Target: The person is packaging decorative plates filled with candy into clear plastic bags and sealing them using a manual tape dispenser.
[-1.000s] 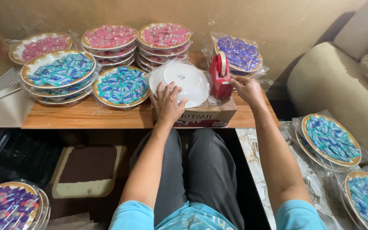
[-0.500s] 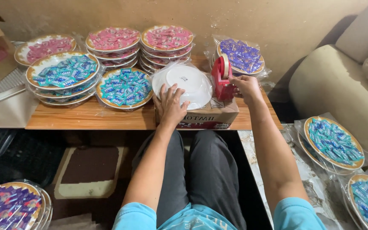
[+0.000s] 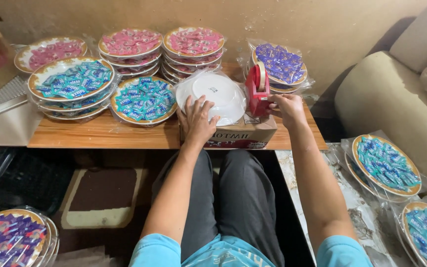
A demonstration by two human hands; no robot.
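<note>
A white plate [image 3: 221,94] wrapped in clear plastic lies upside down on a small cardboard box [image 3: 245,132] on the wooden table [image 3: 100,134]. My left hand [image 3: 197,121] rests flat on the plate's near edge, fingers spread. A red tape dispenser [image 3: 258,91] stands upright at the plate's right side. My right hand [image 3: 286,109] grips the dispenser from the right.
Stacks of wrapped plates filled with candies crowd the table: blue ones [image 3: 72,81] [image 3: 144,99], pink ones [image 3: 130,43] [image 3: 193,42], purple [image 3: 278,63]. More blue plates [image 3: 385,164] lie on the floor at right, purple ones [image 3: 8,240] at bottom left. A beige sofa [image 3: 396,94] stands right.
Both hands have stayed on the plate and the dispenser. My right hand has shifted slightly on the dispenser's side. The view has tipped a little.
</note>
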